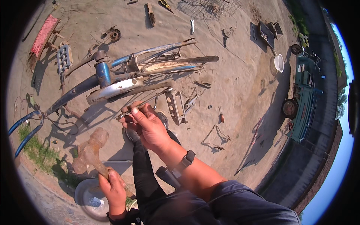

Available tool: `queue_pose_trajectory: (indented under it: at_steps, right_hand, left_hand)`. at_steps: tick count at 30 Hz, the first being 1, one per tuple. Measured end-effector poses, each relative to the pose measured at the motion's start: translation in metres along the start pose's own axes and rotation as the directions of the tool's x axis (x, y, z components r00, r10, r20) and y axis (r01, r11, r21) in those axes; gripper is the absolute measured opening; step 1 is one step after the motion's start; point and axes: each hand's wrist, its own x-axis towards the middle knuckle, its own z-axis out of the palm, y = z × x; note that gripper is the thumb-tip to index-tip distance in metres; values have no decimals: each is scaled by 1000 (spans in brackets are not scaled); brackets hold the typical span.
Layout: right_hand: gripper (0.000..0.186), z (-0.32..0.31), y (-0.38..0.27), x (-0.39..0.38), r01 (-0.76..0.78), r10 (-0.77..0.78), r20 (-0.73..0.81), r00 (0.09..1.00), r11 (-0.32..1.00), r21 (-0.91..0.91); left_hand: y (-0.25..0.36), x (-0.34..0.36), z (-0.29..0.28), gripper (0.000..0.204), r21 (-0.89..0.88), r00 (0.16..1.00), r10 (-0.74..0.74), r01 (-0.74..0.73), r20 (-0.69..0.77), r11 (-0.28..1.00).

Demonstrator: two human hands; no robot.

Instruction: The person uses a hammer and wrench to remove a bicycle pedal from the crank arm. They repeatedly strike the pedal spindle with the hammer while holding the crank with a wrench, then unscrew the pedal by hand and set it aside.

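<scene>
My left hand [113, 190] is wrapped round the handle of a rusty, heavy hammer [90, 150], its head raised at lower left. My right hand [147, 127] pinches a slim, dark metal piece [138, 105], held out just below the dismantled bicycle [102, 74], which lies on the dirt with its blue tubes, silver mudguard [110, 90] and worn rims. Close to the right hand, a pedal on a crank arm [174, 107] rests at the frame's side. Pliers [202, 84] and a screwdriver [221, 115] lie to the right.
A metal basin [86, 197] sits at lower left beside grass. Around lie a red slatted piece [44, 33], a spanner [192, 26], a brush [151, 15] and scattered parts. At right are a white bowl [278, 63], a shovel, a teal vehicle [304, 107] and a wall.
</scene>
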Motion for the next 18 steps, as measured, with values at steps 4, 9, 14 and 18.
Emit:
queue_pose_trajectory:
  at_steps: [4, 9, 14, 18]
  right_hand:
    - [16, -8, 3, 4, -6, 9, 50, 999, 999, -53]
    - [15, -36, 32, -9, -169, 209, 41, 977, 878, -448]
    - [27, -101, -7, -63, -131, 161, -68, 985, 426, -895]
    - [25, -121, -110, -115, -288, 79, -279, 957, 139, -948]
  left_hand:
    - [1, 1, 5, 20, 1, 1000, -8, 8, -8, 1000]
    - [2, 2, 10, 19, -11, 1000, -6, 6, 0, 1000]
    - [5, 0, 12, 22, 14, 1000, -24, 24, 0, 1000]
    - [1, 0, 9, 21, 13, 1000, -14, 14, 27, 1000]
